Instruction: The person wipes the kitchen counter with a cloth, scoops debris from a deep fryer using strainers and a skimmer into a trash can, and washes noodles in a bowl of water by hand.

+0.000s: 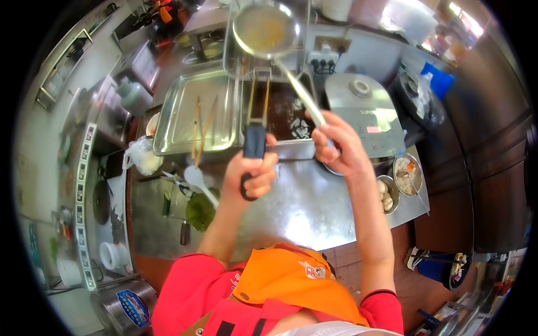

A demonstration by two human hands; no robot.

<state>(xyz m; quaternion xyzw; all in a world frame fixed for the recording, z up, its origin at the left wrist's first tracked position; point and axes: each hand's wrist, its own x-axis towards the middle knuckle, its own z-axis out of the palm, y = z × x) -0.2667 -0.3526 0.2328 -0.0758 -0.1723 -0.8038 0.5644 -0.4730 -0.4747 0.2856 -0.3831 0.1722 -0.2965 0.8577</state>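
My right grip (339,144) is closing round the lower end of a slim metal handle (305,98), the fingers wrapping it with almost no gap, and the round, shallow strainer (266,31) is hanging out at the far end, above the fryer. It is probably feeling light in itself but front-heavy, so holding farther up the handle would be steadying it; the polished metal could be turning slippery with oil. My left grip (253,176) is curling firmly about a chunky black handle (255,141), likely the surer hold, and two stiff metal rods (265,101) are running from it toward a rectangular basket (229,51). Beneath them the fryer well (280,112) is showing dark, glossy liquid. Beside it, slender chopsticks (208,126) are leaning across a smooth steel tray (176,98), and a rounded cooker (364,109) is standing opposite. Nearer me, the brushed bench (274,221) is shining.
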